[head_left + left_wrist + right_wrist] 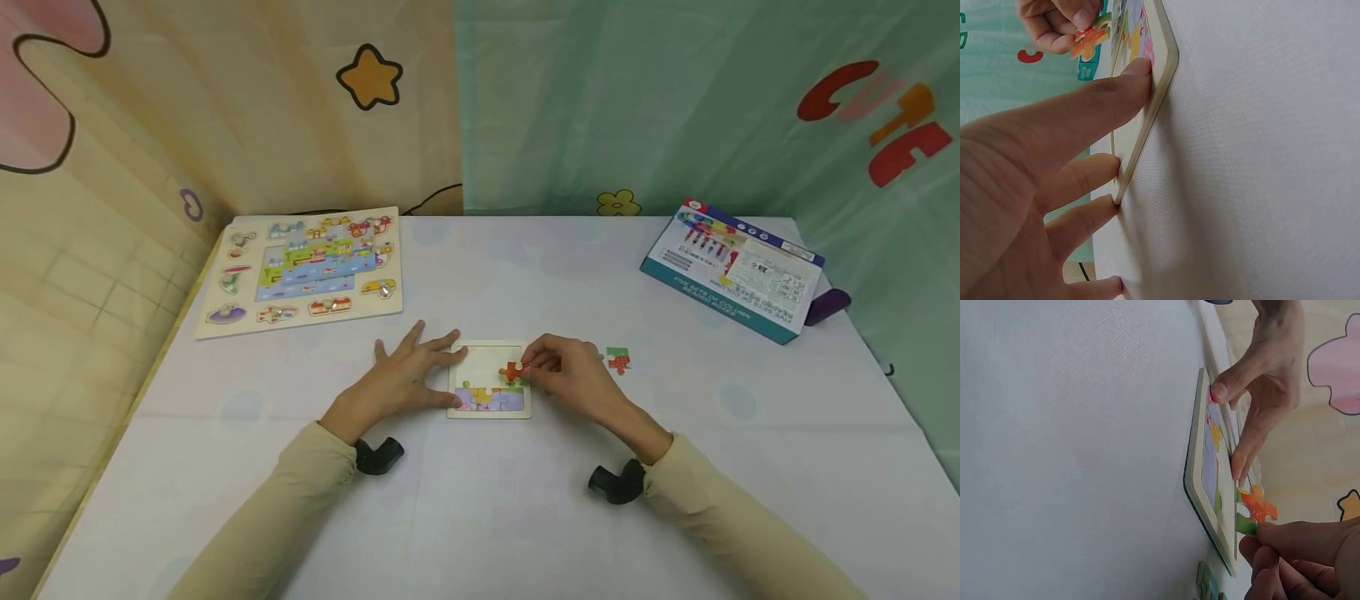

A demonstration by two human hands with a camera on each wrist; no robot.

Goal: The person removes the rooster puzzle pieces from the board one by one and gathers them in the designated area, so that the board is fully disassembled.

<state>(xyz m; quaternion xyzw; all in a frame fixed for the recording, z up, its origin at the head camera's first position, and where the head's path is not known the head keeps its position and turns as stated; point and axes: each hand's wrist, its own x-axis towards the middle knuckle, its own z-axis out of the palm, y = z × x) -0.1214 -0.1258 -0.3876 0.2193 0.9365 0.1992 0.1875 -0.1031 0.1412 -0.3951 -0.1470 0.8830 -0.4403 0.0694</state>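
Observation:
A small puzzle board [487, 345] lies on the white table with purple and yellow pieces fitted along its near side. My left hand [408, 372] is spread at the board's left edge, its thumb and fingertips touching the frame. Between thumb and fingers my right hand [573, 372] pinches an orange-and-green jigsaw piece [1259, 505], held over the right part of the board. In the left wrist view the same jigsaw piece [1090, 41] shows tilted above the board. Loose jigsaw pieces [618, 360] lie just beyond the right hand, partly hidden by it.
A larger wooden peg puzzle [300, 321] with picture pieces on it lies at the back left. At the back right is a boxed set [731, 267], with a purple object [828, 307] beside it. Printed curtains stand along the table's back and sides.

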